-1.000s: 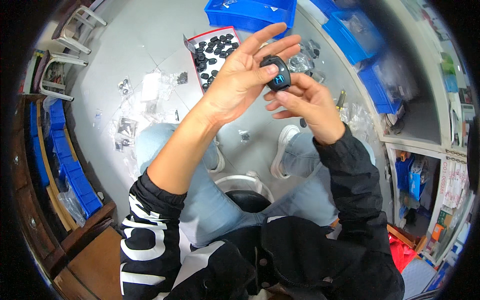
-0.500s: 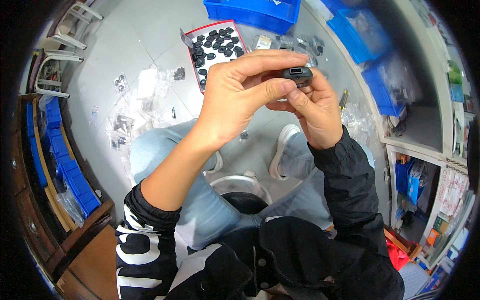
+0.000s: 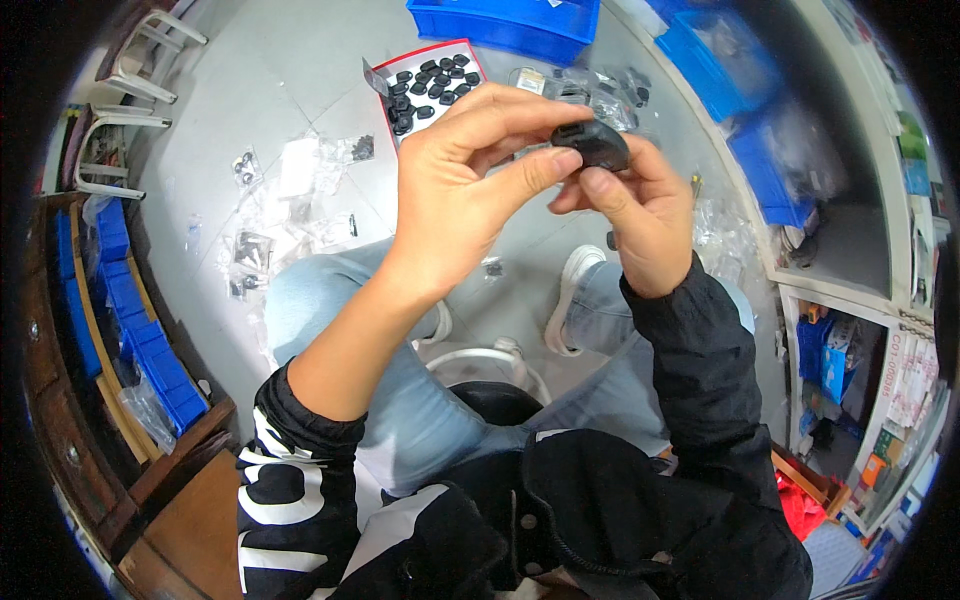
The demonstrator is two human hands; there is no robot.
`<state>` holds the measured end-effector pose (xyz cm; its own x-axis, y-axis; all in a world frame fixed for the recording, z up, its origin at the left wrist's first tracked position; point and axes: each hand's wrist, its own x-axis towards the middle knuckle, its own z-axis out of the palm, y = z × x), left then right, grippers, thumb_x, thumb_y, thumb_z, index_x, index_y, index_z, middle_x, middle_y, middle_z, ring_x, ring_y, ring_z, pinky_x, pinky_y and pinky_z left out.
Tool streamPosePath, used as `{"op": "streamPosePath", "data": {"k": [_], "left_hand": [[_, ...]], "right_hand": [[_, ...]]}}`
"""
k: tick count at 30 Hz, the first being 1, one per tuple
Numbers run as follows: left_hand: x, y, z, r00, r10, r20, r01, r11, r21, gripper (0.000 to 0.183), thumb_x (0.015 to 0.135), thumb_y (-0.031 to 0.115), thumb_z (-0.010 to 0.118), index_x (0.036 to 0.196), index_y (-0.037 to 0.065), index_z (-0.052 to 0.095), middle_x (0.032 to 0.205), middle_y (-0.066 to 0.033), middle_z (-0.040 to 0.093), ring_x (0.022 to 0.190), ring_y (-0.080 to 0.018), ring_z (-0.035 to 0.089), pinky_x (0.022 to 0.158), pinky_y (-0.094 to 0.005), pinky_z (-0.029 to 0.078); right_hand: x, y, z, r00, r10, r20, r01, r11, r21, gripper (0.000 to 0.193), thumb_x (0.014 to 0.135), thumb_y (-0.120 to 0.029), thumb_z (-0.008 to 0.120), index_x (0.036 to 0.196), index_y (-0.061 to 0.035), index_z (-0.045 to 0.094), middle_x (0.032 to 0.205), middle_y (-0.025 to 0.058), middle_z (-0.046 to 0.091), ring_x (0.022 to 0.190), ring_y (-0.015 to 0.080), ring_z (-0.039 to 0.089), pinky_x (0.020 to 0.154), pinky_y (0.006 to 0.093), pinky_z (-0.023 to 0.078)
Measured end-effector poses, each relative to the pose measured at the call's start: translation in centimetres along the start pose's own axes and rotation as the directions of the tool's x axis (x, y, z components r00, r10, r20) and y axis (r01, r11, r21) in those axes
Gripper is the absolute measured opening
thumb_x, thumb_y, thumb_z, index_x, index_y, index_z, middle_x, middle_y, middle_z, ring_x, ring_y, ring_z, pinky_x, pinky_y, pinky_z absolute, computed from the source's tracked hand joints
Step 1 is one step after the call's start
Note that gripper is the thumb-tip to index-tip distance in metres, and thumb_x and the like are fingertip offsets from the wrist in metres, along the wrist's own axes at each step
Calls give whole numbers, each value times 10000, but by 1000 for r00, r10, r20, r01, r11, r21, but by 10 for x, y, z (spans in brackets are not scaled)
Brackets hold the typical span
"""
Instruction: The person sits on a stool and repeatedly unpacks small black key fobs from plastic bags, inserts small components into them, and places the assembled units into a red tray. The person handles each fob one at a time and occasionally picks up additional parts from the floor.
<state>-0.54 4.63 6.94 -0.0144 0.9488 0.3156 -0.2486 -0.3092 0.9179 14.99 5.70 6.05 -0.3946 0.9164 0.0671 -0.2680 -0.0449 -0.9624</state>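
Both my hands are raised over my lap, holding one small, rounded black key fob [image 3: 603, 147] between them. My left hand [image 3: 462, 175] comes from the left, its thumb and fingertips closed on the fob's left end, where there is a small opening. On the near right side, my right hand [image 3: 645, 225] pinches the fob with its thumb against curled fingers. Beyond my left hand, a white tray with a red rim [image 3: 430, 48] lies on the floor. Several similar black fobs [image 3: 428, 112] are scattered in it, and my left hand hides its near part.
Behind the tray stands a blue bin [image 3: 505, 25]. Clear plastic bags [image 3: 300, 170] with small parts lie on the floor at left, with more at right. Blue drawers [image 3: 160, 365] line the left side; a white shelf unit [image 3: 840, 295] stands at right. Stools [image 3: 110, 150] are far left.
The fob has been turned: its slotted end faced me before, and now its broad side shows with that end toward the left. Both hands still hold it.
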Motion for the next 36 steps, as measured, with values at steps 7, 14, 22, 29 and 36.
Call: {"op": "streamPosePath", "data": {"k": [7,14,22,29,36], "left_hand": [[-3,4,-2,992,-100,-82,99,995,-19,197,720,9,638,916,-10,625,807,-61,580,776,-114,546,660,-203,445],[-1,2,-3,996,48,-71,-42,995,90,146,716,7,639,861,1,646,825,-63,592,736,-102,534,623,-201,428],[-2,4,-5,990,110,-85,-95,981,168,119,717,-14,624,833,0,644,819,-57,581,730,-101,532,619,-196,439],[-4,2,-2,979,166,-116,-138,965,222,100,732,-18,606,831,-25,598,825,-52,548,740,-93,525,617,-199,452],[-2,1,-4,981,-66,-182,94,984,150,112,764,56,604,842,-23,594,803,-56,577,710,-99,539,622,-205,464]], "right_hand": [[-3,-8,0,998,16,-57,-22,994,-108,263,814,-135,562,1007,36,513,819,96,592,702,110,548,653,220,444],[-4,-8,-1,997,-55,-52,47,989,-142,271,803,-107,574,1018,45,512,859,99,584,710,121,550,648,230,452],[-5,-9,-1,996,-85,-39,76,981,-181,261,799,-80,576,1020,46,514,877,96,584,748,121,562,658,224,460],[-6,-8,2,996,-83,-44,70,971,-227,263,800,-83,577,1019,47,512,871,93,587,739,116,563,663,224,460],[-4,-6,0,998,-35,-56,31,996,-80,284,862,-170,486,1043,47,506,853,121,599,704,132,573,672,243,462]]}}
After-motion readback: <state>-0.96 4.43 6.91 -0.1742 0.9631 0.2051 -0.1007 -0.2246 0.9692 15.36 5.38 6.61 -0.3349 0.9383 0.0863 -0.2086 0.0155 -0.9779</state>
